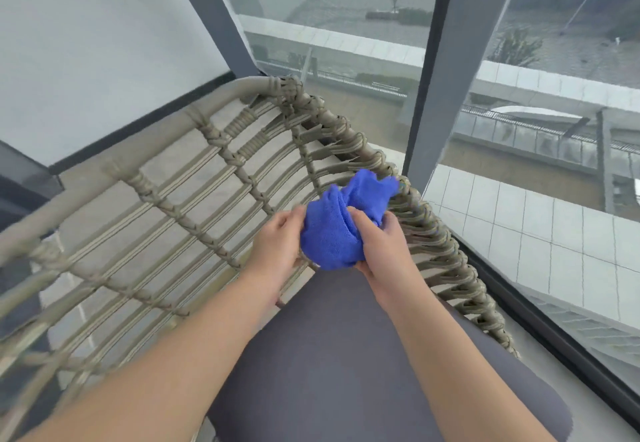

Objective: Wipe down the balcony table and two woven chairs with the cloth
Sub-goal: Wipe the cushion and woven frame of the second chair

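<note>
Both my hands, left hand [280,239] and right hand [379,244], clutch the blue cloth [332,233], bunching a fresh pad above the woven chair [194,178] and its armrest [415,213].

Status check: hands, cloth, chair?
Left hand and right hand both grip the bunched blue cloth. Cloth held over the woven chair, near its rim. Nothing in the way.

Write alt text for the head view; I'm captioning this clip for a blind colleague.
Both hands bunch a blue cloth over the back corner of a woven chair, the left hand at its left side and the right hand gripping its right. The chair has a dark grey seat cushion and stands beside a glass balcony wall overlooking buildings far below.
</note>
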